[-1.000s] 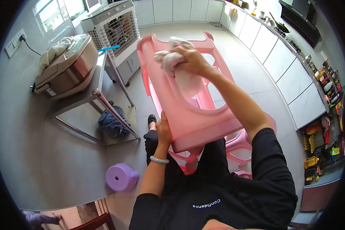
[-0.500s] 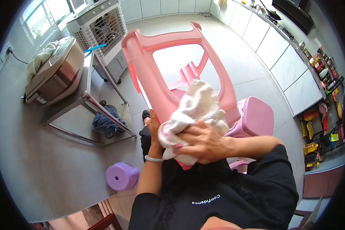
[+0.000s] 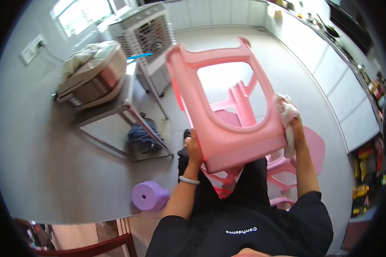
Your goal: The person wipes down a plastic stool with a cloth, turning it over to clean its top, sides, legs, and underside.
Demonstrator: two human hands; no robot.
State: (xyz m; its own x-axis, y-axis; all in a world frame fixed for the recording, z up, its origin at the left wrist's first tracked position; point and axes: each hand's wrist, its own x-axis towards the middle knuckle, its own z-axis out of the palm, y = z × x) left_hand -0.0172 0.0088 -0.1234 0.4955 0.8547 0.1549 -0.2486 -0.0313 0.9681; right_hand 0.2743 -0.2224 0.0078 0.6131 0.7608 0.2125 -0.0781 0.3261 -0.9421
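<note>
A pink plastic stool (image 3: 227,147) is tilted in front of me, over my lap, one side with a large opening facing up. My left hand (image 3: 195,150) grips its left edge near the close end, a pale bangle on the wrist. A white cloth (image 3: 285,109) is in my right hand (image 3: 297,126), pressed against the stool's right side. Part of the cloth hangs down below the hand. The fingers on the far side of the stool are partly hidden.
Another pink plastic seat (image 3: 311,150) stands on the floor at my right. A small purple stool (image 3: 150,196) is at lower left. To the left, a metal-legged table (image 3: 128,103) bears a rice cooker (image 3: 96,77). Behind it stands an air cooler (image 3: 148,38). Cabinets (image 3: 351,94) line the right.
My right hand has moved the cloth from the stool's near face out to its right side. My left hand keeps its hold on the left edge. The view has shifted left.
</note>
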